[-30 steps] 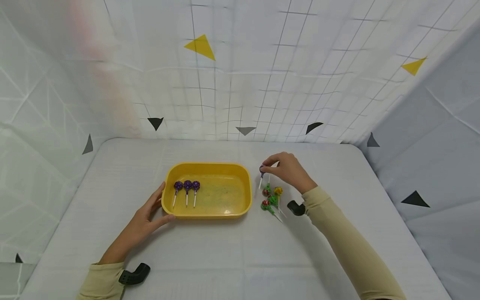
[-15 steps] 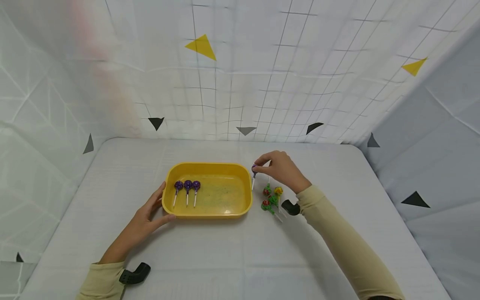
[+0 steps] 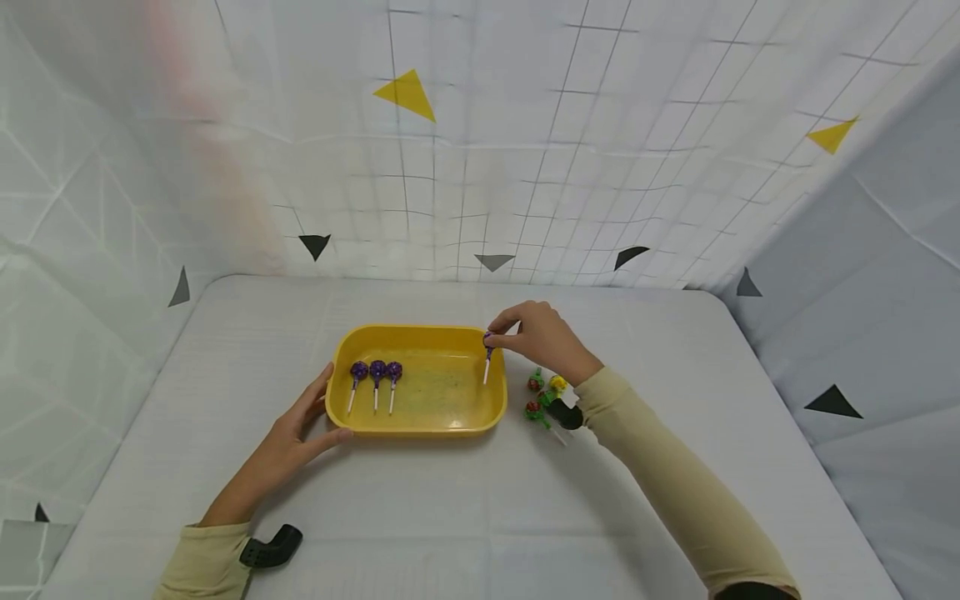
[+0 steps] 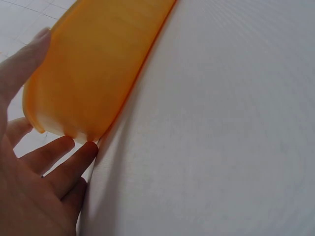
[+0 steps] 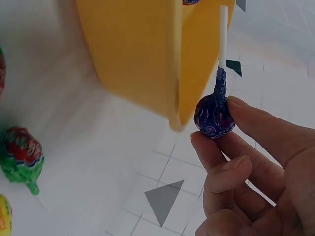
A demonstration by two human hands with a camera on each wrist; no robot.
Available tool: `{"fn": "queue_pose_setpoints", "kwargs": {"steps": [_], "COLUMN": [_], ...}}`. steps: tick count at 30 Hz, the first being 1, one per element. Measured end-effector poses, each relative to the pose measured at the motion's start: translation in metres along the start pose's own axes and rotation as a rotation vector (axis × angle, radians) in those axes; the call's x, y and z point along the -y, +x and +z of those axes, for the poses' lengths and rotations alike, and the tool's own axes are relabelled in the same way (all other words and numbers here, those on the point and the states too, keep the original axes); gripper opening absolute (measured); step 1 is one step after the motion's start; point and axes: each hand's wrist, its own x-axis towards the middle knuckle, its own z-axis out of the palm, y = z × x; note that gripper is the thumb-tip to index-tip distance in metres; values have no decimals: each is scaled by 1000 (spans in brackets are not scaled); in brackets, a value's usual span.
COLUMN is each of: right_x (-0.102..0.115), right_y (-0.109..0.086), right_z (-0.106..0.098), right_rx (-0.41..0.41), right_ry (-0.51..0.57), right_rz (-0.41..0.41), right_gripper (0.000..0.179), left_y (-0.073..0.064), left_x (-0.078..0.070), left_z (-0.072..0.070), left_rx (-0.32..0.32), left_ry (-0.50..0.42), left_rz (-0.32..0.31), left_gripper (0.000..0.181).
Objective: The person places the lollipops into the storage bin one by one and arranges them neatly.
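My right hand (image 3: 542, 337) pinches a purple-wrapped lollipop (image 5: 214, 117) by its candy head between thumb and fingertips. In the head view this lollipop overlaps the right end of a yellow tray (image 3: 442, 396), its white stick pointing down toward the person. Three purple lollipops (image 3: 377, 371) lie in a row inside the tray's left part, sticks toward the near side. At the tray's left end, my left hand (image 3: 288, 437) is spread, with fingertips touching the wall (image 4: 88, 108) and the thumb along the near corner.
Right of the tray, under the right wrist, lies a small group of lollipops in red-green (image 3: 533, 409) and yellow (image 3: 558, 383) wrappers. The right forearm partly covers them. A white cloth covers the table (image 3: 420, 517), and white sheets (image 3: 480, 167) hang behind it.
My right hand has moved left with the purple lollipop, from beside the group of lollipops to over the tray's right end. The left hand stays at the tray.
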Motion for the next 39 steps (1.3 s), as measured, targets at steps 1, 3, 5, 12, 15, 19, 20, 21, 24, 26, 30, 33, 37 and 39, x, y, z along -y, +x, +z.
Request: {"fn": "queue_pose_setpoints", "kwargs": {"steps": [1,3,5,12,15,19,20,21,24,26,30,33,37,39], "right_x": [2,7,10,19,26,32,33,34,38,41,45,47,50,52], "right_y": [1,3,5,12,15,20,21,23,25,27,29,32,34,35], "right_z": [1,3,6,15,17,23,25,27,31,33,36,38,40,41], "right_rx": [5,12,18,26,43,61,65,70,78,83,94,105,114,119], "right_ry": [-2,-9,-17,-50,-52,-70,-77,-87,-105,-112,-119,-129,-133,-133], "right_rz": [-5,-18,-30,-72,-81,-86,-88,-89,-91,-95,-104,-113,-130,-136], "right_gripper": [21,20,18,14,13,14,14,15,15,16,16,15,14,14], "left_y": [0,0,0,0,0,0,0,0,0,0,0,0,0,0], "left_x": [0,1,1,-1,-2,-2,-2,-2,-2,-2,0,1,2,2], "left_z": [0,0,0,0,0,0,0,0,0,0,1,1,1,1], "left_rx": [-1,-1,0,1,1,-1,-1,-2,-2,-4,-6,-8,-9,-9], "left_ry": [-1,-2,-5,-9,-8,-6,-5,-5,-6,-8,-11,-15,-17,-16], "left_rz": [0,-1,-5,-6,-10,-14,-14,-13,-13,-12,-13,-11,-11,-9], "left_gripper": [100,100,100,100,100,100,100,100,100,100,100,100,99,99]}}
